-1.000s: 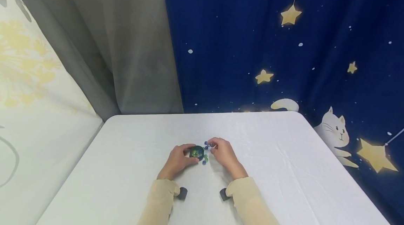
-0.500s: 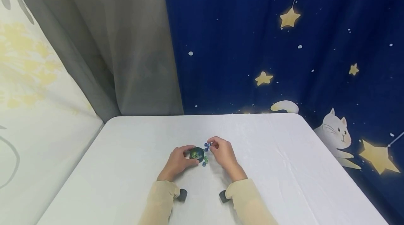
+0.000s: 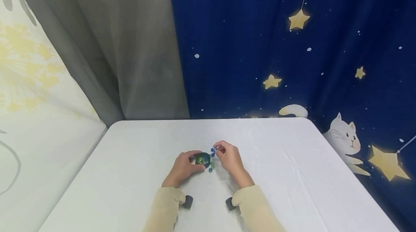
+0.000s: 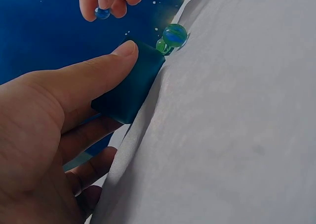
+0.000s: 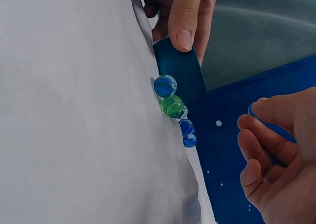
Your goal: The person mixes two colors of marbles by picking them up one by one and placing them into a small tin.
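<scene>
While the right hand is pinching a blue marble between thumb and fingers, raised off the surface, the left hand is gripping an upright dark green cup, thumb on its near side and fingers curling behind. From the pinching fingers, the cup is standing to the left and slightly nearer the person, apart from the held marble. Looking round from above, it is showing no long axis. Loose marbles are lying just beside it, on the right hand's side.
</scene>
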{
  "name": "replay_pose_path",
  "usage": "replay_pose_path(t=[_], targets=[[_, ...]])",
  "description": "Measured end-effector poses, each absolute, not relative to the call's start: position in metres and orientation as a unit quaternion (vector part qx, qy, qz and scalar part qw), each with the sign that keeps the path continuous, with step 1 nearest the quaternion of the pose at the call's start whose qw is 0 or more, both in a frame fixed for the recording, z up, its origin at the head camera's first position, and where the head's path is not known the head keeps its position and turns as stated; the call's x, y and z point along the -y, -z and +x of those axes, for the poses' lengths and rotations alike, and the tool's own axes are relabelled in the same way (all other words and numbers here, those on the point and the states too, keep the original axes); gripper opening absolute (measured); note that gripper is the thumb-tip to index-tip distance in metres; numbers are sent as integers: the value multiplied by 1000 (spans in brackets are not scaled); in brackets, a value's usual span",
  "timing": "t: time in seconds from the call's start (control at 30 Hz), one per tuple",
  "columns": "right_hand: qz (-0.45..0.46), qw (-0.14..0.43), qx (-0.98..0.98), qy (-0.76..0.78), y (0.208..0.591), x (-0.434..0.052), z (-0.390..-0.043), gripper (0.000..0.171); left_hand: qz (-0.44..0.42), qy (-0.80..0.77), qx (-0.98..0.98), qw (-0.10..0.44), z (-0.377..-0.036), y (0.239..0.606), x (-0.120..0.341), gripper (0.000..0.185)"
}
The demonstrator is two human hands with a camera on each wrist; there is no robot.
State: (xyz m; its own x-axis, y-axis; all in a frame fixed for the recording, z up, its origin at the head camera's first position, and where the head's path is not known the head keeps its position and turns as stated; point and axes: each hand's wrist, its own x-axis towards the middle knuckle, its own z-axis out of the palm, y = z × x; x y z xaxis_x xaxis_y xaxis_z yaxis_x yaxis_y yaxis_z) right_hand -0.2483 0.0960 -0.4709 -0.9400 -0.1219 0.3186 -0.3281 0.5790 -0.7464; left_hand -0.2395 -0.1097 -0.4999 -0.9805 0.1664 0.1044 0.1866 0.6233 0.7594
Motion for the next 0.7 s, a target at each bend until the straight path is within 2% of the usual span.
replay_pose_path(t=[0.7], targets=[[144, 122, 871, -453, 472, -93, -248, 18, -107, 423, 899, 20, -238, 500, 111, 57]])
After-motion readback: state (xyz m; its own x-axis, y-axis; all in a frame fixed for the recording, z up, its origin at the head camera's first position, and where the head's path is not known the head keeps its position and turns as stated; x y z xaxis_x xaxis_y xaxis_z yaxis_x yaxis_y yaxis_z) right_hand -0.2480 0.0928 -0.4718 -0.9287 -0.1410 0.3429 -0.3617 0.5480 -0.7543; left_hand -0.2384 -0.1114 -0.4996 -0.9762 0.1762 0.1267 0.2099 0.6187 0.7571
